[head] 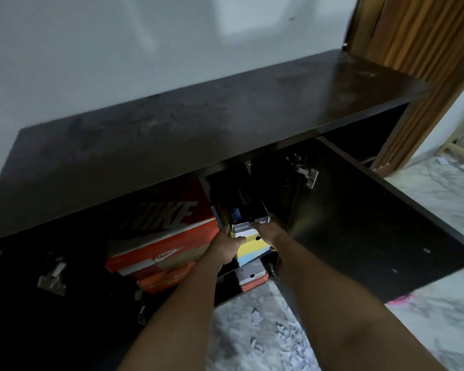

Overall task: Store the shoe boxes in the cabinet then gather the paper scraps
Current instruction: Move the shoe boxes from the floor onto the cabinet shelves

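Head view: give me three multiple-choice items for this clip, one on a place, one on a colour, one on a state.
1. Where are the paper scraps?
A. On the cabinet top
B. On the floor in front of the cabinet
C. Inside the cabinet

2. What colour is the big Nike box in the cabinet?
A. Orange-red
B. Green
C. White

3. What state is the right-hand cabinet door in?
A. Shut
B. Removed
C. Swung open

Answers: 1 B, the scraps lie on the marble floor below the arms. 2 A, its lid and side are orange-red. 3 C, its inner face and hinge show, while the left hand and right hand hold the black box at the opening.
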Demonstrator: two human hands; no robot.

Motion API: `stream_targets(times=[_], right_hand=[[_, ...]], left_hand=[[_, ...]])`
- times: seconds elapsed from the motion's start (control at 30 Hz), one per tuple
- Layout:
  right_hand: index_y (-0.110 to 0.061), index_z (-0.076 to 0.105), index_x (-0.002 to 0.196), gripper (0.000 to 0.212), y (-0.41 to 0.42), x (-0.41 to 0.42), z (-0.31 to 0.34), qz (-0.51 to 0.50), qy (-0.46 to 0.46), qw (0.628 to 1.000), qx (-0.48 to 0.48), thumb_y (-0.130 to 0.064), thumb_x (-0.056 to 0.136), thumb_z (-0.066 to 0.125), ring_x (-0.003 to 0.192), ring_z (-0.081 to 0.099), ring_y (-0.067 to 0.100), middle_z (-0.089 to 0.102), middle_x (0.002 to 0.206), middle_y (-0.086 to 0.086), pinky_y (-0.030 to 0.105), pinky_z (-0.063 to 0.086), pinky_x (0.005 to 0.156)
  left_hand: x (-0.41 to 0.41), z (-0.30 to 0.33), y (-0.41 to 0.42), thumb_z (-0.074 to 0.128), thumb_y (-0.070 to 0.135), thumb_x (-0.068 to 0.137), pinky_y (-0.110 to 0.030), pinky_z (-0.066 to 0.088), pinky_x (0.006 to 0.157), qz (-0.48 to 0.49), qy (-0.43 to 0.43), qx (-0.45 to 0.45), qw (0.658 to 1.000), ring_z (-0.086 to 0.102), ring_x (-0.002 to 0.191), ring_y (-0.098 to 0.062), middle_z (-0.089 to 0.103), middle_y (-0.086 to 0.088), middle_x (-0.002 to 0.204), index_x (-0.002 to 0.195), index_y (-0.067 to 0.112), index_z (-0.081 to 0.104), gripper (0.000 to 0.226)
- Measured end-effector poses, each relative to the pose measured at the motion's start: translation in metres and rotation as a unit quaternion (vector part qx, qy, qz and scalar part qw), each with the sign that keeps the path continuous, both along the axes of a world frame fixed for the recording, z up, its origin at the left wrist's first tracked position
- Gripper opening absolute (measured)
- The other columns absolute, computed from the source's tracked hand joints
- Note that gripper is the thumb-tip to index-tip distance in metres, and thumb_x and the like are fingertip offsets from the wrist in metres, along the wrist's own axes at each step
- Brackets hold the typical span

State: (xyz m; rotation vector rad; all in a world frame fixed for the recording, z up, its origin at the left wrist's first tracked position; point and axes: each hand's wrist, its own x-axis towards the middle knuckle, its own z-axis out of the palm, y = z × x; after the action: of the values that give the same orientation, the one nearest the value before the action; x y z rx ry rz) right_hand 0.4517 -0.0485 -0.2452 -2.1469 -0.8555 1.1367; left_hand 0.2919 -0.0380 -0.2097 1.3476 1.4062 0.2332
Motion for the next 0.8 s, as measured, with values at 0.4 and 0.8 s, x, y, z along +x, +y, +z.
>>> stream_targets(times=[0.4, 0.8], right_hand=[[-0.014, 0.042, 0.148, 0.067, -0.101, -0.071, 0.063, -0.054, -0.043, 0.996, 0.061, -0.041, 0.094, 0.068, 0.114, 0.059, 0.031, 0.057, 0.14, 0.011, 0.048, 0.05, 0.103], [-0.011, 0.048, 0.144, 0.065, -0.243, -0.185, 0.097, -0.111, -0.108, 0.986, 0.058, -0.044, 0.092, 0.068, 0.12, 0.061, 0.03, 0.061, 0.137, 0.012, 0.032, 0.046, 0.09]], left_hand=[[-0.081, 0.065, -0.065, 0.065, 0.033, 0.095, -0.041, 0.048, 0.107, -0.072, -0.029, 0.079, 0.994, 0.058, 0.114, -0.02, 0.045, -0.005, 0.153, 0.158, 0.024, 0.027, 0.073], [-0.162, 0.101, -0.147, 0.063, 0.031, 0.092, -0.028, 0.045, 0.057, -0.215, 0.009, 0.156, 0.964, 0.057, 0.063, -0.016, 0.064, 0.0, 0.089, 0.146, 0.017, 0.045, 0.059]])
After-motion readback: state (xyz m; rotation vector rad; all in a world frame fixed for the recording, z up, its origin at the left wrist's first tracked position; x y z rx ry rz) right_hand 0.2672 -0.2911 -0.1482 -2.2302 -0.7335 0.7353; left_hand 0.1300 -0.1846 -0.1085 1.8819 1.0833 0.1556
